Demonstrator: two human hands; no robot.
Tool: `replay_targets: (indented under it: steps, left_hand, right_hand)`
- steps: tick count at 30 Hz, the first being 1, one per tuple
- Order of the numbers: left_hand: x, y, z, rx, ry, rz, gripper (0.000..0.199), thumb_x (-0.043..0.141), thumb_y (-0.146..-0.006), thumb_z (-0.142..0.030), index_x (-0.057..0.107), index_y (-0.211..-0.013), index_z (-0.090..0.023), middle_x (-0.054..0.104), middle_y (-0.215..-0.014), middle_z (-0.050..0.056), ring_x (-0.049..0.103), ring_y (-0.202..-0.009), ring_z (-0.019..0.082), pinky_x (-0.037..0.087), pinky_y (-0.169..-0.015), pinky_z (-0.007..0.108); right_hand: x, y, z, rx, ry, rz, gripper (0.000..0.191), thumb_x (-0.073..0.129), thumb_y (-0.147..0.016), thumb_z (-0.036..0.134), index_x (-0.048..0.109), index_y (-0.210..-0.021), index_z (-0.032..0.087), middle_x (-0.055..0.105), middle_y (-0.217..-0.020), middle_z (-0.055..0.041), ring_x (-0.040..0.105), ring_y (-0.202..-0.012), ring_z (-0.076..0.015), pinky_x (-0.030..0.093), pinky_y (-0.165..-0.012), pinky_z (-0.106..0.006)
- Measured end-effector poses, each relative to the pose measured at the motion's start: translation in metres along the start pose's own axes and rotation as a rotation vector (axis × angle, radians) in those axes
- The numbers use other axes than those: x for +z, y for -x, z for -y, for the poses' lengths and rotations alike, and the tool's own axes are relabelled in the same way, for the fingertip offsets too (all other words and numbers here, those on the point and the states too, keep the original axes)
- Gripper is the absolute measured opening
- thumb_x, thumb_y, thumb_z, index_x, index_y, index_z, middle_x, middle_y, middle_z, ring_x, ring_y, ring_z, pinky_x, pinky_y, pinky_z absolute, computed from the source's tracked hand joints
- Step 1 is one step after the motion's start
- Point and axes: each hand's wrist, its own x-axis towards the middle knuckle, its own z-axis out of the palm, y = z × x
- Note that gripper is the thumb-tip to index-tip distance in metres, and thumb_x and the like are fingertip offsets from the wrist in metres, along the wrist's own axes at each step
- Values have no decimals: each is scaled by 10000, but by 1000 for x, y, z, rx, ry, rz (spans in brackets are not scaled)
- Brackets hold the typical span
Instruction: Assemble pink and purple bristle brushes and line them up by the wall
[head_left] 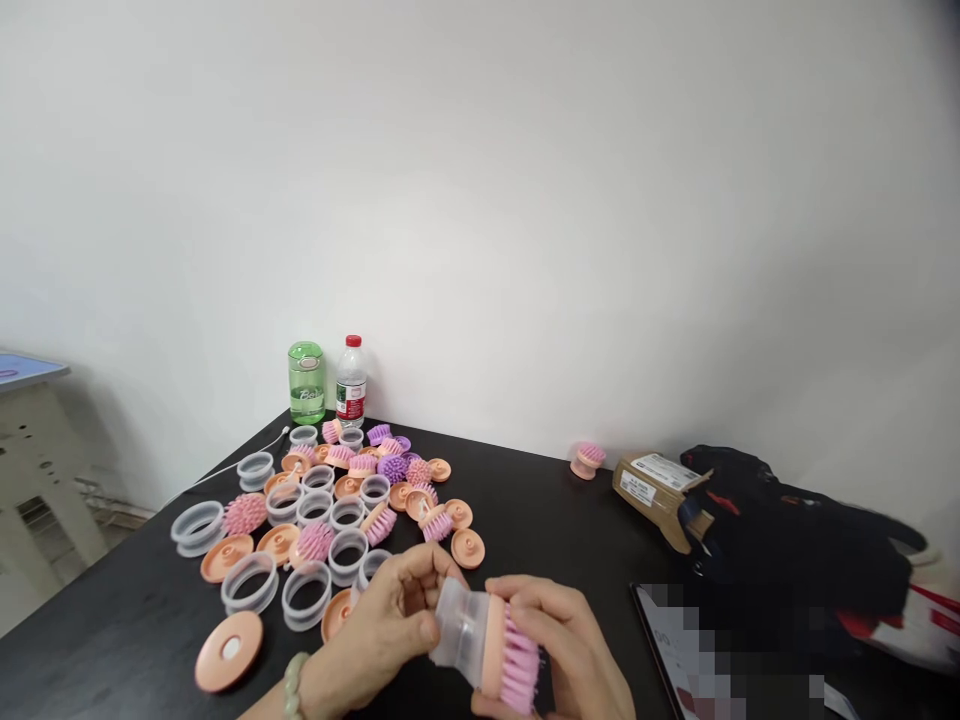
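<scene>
the left hand [379,640] clamps the clear plastic body [456,622] and the right hand [562,640] clamps the pink bristle head [520,665], so two parts are held together.

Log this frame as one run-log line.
left hand: holds clear sleeve | right hand: holds pink brush head | nearby: scattered brush parts

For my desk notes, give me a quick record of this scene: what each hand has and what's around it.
Left hand: gripping a clear cup
Right hand: gripping a pink brush head joined to the cup
Left wrist: bead bracelet
Surface: black table
Loose parts: clear rings, peach discs, more pink brush heads
By the wall: green bottle, water bottle
Right side: cardboard parcel, dark cloth
</scene>
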Motion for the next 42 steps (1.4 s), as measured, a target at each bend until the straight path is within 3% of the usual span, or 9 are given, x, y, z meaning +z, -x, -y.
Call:
replay_targets:
  steps: [5, 10, 15, 20, 24, 29, 32, 36, 42]
  left_hand:
    - [4, -2, 7, -92, 84, -28, 671, 739, -571, -764, 568, -782, -150, 526, -623, -35, 430, -512, 71, 334, -498, 186]
    - [5, -3, 9, -172, 195, -30, 580, 720, -686, -702, 553, -775, -154, 542, -609, -25, 482, -486, 81, 350, -483, 193]
    - [5, 0, 2, -62, 268, -15, 529, 909, -590, -459, 647, -934, -154, 586, -792, -8, 513, -681, 82, 398, -622, 186]
    - [-1, 0, 3, 56, 189, 94, 523, 945, -571, -260, 693, -1028, -214, 644, -976, 36, 592, -906, 165, 450, -794, 274]
    - [-5, -1, 5, 237, -9, 120, 400, 888, -667, -196, 721, -1028, -237, 636, -1137, 71, 566, -1086, 224, 420, -948, 357]
    - [-6, 1, 4, 291, -111, 137, 264, 800, -766, -140, 732, -996, -251, 634, -1163, 73, 570, -1084, 223, 430, -938, 362]
    - [-6, -1, 4, 256, -27, 153, 254, 818, -745, -141, 734, -966, -234, 636, -1155, 75, 572, -1081, 218, 444, -911, 342]
    - [-5, -2, 3, 118, 129, 121, 424, 908, -633, -201, 702, -1004, -220, 633, -1136, 67, 594, -1026, 200, 468, -862, 310]
    - [1, -1, 3, -38, 201, 80, 541, 874, -638, -483, 667, -1015, -156, 601, -840, 18, 559, -687, 103, 448, -605, 195]
  right_hand:
    - [1, 3, 1, -102, 101, -4, 264, 646, -893, 145, 635, -1142, 233, 628, -1049, -74, 720, -989, -243, 645, -765, -321]
    - [4, 9, -1, -66, 162, 23, 294, 574, -909, 83, 626, -1152, 241, 602, -1142, -90, 691, -1044, -219, 632, -803, -285]
    - [0, -5, 4, -47, 163, -9, 392, 682, -897, 372, 571, -1234, 205, 668, -1076, -130, 701, -931, -257, 627, -764, -356]
    - [1, -12, 7, 83, 116, -72, 465, 625, -858, 607, 596, -1066, 192, 661, -864, -85, 677, -730, -210, 599, -613, -300]
    - [5, -8, 5, 270, 21, -26, 423, 650, -839, 610, 586, -960, 209, 622, -783, -29, 635, -613, -164, 546, -523, -247]
    - [10, -1, 2, 387, -76, 2, 341, 690, -837, 526, 568, -948, 227, 599, -768, 6, 604, -575, -137, 520, -493, -216]
    - [11, 0, 2, 343, -80, -19, 394, 691, -830, 549, 581, -1018, 221, 634, -874, -39, 661, -683, -178, 571, -592, -262]
    - [7, -3, 4, 225, 4, -50, 433, 706, -826, 544, 611, -1083, 208, 679, -944, -91, 703, -803, -235, 609, -680, -314]
    - [-4, -11, 6, -9, 20, 6, 383, 717, -874, 284, 580, -1230, 258, 707, -1044, -114, 702, -979, -300, 621, -769, -437]
